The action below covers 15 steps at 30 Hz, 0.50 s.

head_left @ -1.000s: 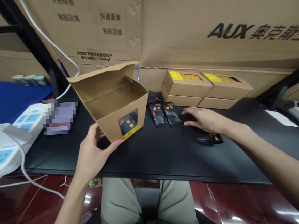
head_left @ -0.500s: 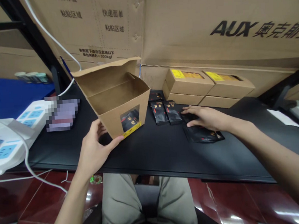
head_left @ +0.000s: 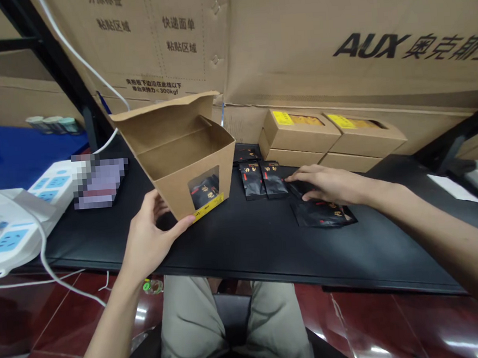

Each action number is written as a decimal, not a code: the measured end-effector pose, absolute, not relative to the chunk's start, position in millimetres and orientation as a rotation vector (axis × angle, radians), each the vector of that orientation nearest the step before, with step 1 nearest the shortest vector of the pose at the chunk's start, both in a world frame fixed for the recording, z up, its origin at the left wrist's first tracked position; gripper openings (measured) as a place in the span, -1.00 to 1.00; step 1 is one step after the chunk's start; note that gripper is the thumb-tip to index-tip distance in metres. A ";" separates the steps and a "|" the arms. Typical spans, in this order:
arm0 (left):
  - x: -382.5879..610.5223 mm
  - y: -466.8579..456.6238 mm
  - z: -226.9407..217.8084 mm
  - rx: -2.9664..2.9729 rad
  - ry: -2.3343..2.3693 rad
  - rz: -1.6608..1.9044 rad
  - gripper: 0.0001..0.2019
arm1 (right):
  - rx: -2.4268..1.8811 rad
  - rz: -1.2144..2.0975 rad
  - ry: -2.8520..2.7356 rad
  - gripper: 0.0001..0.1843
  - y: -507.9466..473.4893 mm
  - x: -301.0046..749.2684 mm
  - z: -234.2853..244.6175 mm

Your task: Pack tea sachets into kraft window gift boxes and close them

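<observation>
My left hand (head_left: 148,237) grips the lower front corner of an open kraft paper box (head_left: 174,191), holding it tilted just above the black table. A window in the box's front wall shows black sachets (head_left: 204,192) inside, above a yellow strip (head_left: 208,207). My right hand (head_left: 329,186) lies to the right, with a black sachet (head_left: 301,188) pinched under its fingers and thumb. Two more black sachets (head_left: 252,181) lie side by side left of it. Another black sachet (head_left: 321,215) lies flat below my right hand.
Behind the sachets stand kraft boxes with yellow labels (head_left: 297,134). A white power strip (head_left: 55,183) lies at the left of the black table (head_left: 269,253), beside a pixelated patch (head_left: 100,183). Large printed cardboard sheets (head_left: 315,43) form the back.
The box has turned slightly in my left hand. The fingers of my right hand have slid a little to the left, and the view has shifted slightly.
</observation>
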State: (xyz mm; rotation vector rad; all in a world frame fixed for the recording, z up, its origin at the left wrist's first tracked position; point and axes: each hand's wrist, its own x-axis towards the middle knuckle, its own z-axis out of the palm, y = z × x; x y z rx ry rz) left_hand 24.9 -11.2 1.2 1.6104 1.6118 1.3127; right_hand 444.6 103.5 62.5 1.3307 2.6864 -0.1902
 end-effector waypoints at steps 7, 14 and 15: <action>25.5 -11.2 0.9 1.588 1.592 1.328 -0.29 | 1.249 0.147 2.690 -0.67 106.9 436.2 80.0; 26.3 -11.5 2.0 1.571 1.580 1.327 -0.29 | 1.348 0.197 2.754 -0.83 101.8 443.1 108.6; 26.3 -11.4 2.0 1.575 1.584 1.322 -0.29 | 1.389 0.182 2.754 -0.86 101.3 444.7 113.2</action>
